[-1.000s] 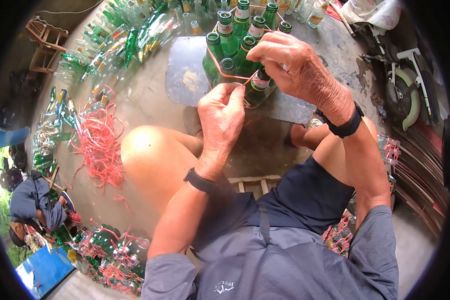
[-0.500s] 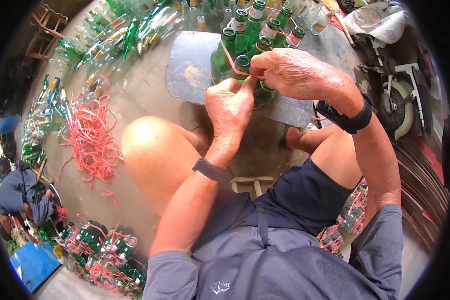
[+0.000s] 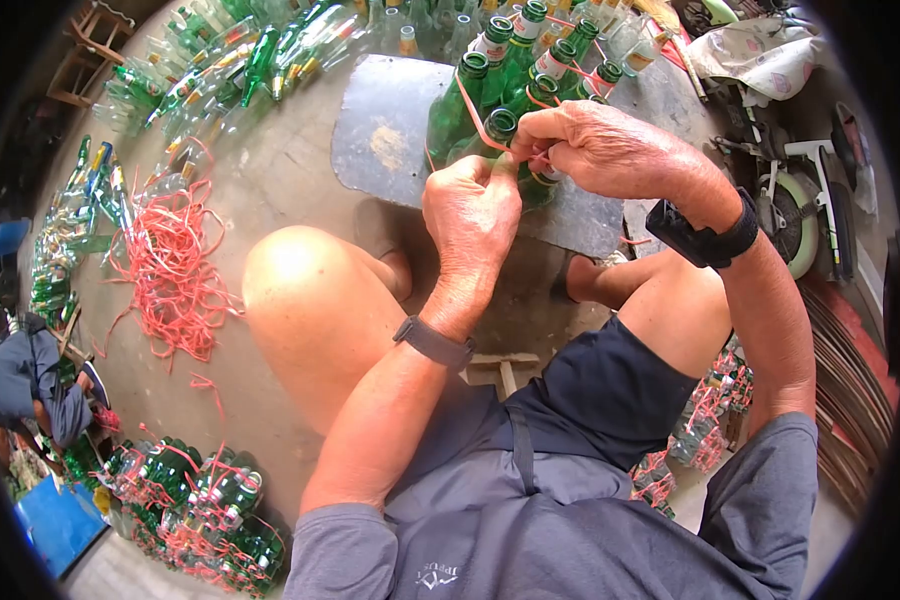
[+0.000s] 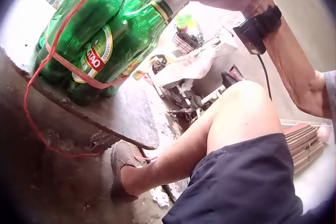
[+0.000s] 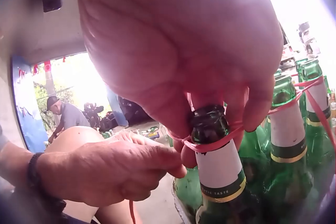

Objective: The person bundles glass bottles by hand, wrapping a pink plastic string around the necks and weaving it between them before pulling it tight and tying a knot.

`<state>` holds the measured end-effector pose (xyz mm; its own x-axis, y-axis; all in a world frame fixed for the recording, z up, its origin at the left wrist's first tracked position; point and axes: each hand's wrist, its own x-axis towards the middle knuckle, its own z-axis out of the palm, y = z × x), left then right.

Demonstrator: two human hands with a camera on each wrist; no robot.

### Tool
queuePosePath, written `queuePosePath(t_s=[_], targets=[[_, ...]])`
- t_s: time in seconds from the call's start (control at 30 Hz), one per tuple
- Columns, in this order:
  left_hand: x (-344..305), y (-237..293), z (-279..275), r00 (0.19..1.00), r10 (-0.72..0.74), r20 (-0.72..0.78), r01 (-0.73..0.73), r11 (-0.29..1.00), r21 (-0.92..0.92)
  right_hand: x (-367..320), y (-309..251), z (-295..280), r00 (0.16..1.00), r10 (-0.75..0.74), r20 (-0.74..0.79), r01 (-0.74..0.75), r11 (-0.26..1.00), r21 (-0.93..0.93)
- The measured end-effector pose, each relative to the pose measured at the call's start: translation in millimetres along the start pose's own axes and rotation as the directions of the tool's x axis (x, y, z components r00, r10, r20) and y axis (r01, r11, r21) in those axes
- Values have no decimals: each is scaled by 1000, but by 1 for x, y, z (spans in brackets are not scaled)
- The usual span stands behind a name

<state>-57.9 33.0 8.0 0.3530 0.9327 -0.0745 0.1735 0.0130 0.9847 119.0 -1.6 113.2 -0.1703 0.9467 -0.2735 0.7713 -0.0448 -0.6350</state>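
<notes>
Several green glass bottles (image 3: pixel 452 118) stand bunched upright on a grey board (image 3: pixel 370 145). A pink plastic strap (image 3: pixel 473 108) runs around their necks, and another pink band (image 4: pixel 65 62) circles their bodies in the left wrist view. My left hand (image 3: pixel 470 215) pinches the strap between thumb and forefinger beside the nearest neck. Over that same neck arches my right hand (image 3: pixel 625 150), its fingers gripping the strap looped under the bottle's lip (image 5: pixel 210 121). A loose strap end (image 4: pixel 27 111) hangs in a long curve below the left hand. The right fingertips are partly hidden behind the neck.
A tangled heap of pink straps (image 3: pixel 175 265) lies on the floor at left. Loose bottles (image 3: pixel 260 65) spread behind it, and strapped bottle bundles (image 3: pixel 195 510) stand lower left. Another person (image 3: pixel 35 375) bends down at far left. A wheeled vehicle (image 3: pixel 795 215) stands at right.
The right hand has come down from above the bottles to the nearest neck, close to the left hand. Both hands and the bottles now appear farther right as the head view shifts.
</notes>
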Motion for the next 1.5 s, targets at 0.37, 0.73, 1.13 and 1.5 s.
queuePosePath(t_s=[0.37, 0.73, 1.13, 1.5], targets=[[-1, -4, 1, 1000, 6, 1, -6, 1000, 15, 3, 2, 1, 1000, -1, 20, 2, 998, -61], [-3, 1, 0, 1000, 16, -14, -16, 999, 43, -9, -9, 7, 975, -218, -44, 164, 838, -520], [-5, 6, -1, 1000, 6, 9, -6, 1000, 8, -4, -24, -8, 945, -325, 29, 214, 551, -807], [-6, 12, 1, 998, -14, 54, 14, 1000, 6, 3, -22, -38, 921, -358, 154, 318, 463, -827]])
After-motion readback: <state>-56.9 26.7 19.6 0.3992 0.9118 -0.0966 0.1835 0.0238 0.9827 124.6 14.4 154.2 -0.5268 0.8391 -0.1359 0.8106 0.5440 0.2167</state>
